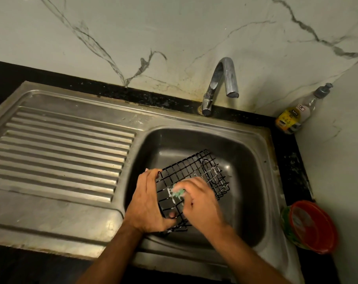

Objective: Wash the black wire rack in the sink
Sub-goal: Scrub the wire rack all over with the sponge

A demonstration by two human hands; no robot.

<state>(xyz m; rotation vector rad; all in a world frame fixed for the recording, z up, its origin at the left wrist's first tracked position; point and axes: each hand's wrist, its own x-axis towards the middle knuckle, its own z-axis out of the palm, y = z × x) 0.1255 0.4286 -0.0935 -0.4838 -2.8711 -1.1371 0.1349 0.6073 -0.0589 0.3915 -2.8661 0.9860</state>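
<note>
The black wire rack (191, 166) lies tilted inside the steel sink (253, 148), with white soap foam on some wires. My left hand (148, 201) grips the rack's near left edge, thumb hooked through the mesh. My right hand (201, 201) presses a green scrub pad (177, 191) against the rack's middle. The rack's near corner is hidden under both hands.
The faucet (221, 83) stands behind the basin, with no water running. A ribbed steel drainboard (57, 148) stretches to the left. A pump soap bottle (298, 113) stands at the back right corner. A red tub (311, 226) sits on the black counter at the right.
</note>
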